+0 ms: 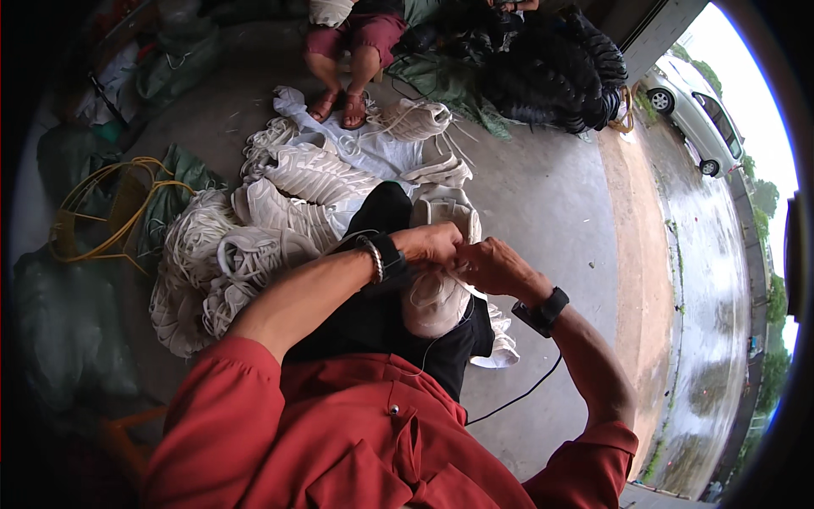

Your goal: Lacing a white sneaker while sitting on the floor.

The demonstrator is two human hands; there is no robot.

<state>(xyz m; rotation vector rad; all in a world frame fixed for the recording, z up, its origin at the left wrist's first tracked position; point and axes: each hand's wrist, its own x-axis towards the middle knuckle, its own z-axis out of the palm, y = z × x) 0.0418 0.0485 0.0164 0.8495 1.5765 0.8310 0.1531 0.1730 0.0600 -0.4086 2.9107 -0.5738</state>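
Note:
A pale cream sneaker (pixel 434 307) lies across my black-covered lap with its toe toward me. Above its lacing, my left hand (pixel 434 244) and my right hand (pixel 493 266) meet, fingers closed in pinches. A light shoelace strand shows under the right fingers; the fingertips hide most of what they grip. Just beyond my hands is the shoe's opening (pixel 445 204). To the left, on the floor, lies a heap of similar pale shoes (pixel 292 216) with tangled laces.
Ahead, a seated person (pixel 352 42) in maroon shorts has sandalled feet beside more pale shoes (pixel 413 119). A black pile (pixel 555 72) stands at the far right. Yellow strapping (pixel 110 208) loops at left. Outside, a silver car (pixel 697 114) stands by wet ground.

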